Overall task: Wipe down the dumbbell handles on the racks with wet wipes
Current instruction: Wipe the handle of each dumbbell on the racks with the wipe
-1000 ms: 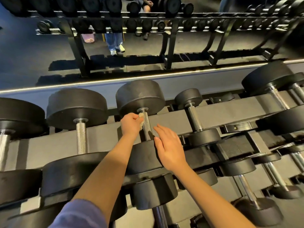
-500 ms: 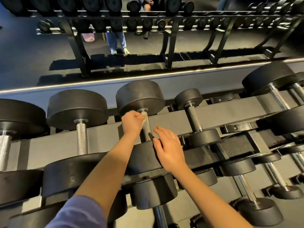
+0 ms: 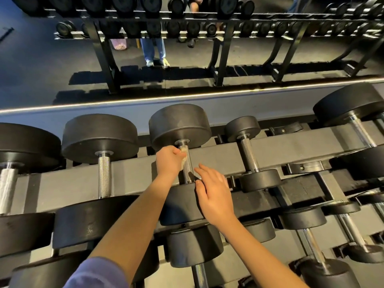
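Observation:
A black dumbbell lies across the top rack rail, its far head toward the wall. Its knurled steel handle runs toward me. My left hand curls around the upper part of that handle and presses a crumpled white wet wipe against it. My right hand rests with relaxed fingers on the near head of the same dumbbell, fingertips touching the lower end of the handle.
More dumbbells sit on the grey rack: a large one at the left, a small one at the right. Lower tiers hold several more. A mirror behind shows another rack and a person's legs.
My left hand slid the wipe up the handle toward the far head. My right hand shifted slightly up, fingertips now at the handle's base.

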Available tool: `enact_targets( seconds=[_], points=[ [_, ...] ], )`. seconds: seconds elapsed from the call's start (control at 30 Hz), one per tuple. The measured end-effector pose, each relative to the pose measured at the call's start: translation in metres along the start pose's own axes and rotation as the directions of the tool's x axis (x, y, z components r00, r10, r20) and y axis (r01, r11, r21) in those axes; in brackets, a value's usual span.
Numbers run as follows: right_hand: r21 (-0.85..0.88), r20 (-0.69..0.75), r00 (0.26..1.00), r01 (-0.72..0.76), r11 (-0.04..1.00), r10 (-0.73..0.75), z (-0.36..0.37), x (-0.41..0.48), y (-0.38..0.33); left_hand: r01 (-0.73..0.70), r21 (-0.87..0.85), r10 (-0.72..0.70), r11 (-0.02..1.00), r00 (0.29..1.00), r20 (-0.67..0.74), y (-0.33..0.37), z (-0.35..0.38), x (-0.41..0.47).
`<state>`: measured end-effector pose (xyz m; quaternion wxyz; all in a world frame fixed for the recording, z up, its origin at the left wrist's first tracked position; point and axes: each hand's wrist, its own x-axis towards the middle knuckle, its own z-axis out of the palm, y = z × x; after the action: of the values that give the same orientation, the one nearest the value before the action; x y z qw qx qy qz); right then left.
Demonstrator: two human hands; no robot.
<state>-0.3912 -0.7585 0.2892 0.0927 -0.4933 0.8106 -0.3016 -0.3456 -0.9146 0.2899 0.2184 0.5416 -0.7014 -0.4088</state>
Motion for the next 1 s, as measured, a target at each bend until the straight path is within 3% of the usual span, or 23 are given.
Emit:
enact_targets(
  seconds=[0.17,0.37,0.43,0.57,0.9,1.0],
  points=[
    [0.049,-0.017,0.999,-0.027,0.998,0.028,0.000,-0.001,0.000,0.017,0.004,-0.017,1.000,0.998,-0.057,0.004,0.003,0.010],
    [0.097,-0.041,0.997,-0.053,0.994,0.058,0.001,-0.002,0.000,0.017,0.141,-0.045,0.990,0.980,0.195,-0.011,-0.003,-0.005],
    [0.090,-0.048,0.997,-0.056,0.994,0.061,0.001,-0.002,0.000,0.006,0.188,-0.043,0.982,0.979,0.198,-0.010,-0.004,-0.008],
    [0.093,-0.048,0.997,-0.057,0.994,0.062,0.001,-0.002,0.001,0.039,0.101,-0.049,0.994,0.993,0.103,-0.006,-0.003,-0.007],
    [0.085,-0.050,0.997,-0.046,0.995,0.050,0.003,-0.002,0.003,0.024,0.350,-0.143,0.936,0.938,0.317,-0.006,-0.008,-0.019],
    [0.097,-0.021,0.998,-0.052,0.994,0.055,0.000,-0.002,0.000,0.004,0.258,-0.082,0.966,0.953,0.293,-0.006,-0.011,-0.023]
  ],
)
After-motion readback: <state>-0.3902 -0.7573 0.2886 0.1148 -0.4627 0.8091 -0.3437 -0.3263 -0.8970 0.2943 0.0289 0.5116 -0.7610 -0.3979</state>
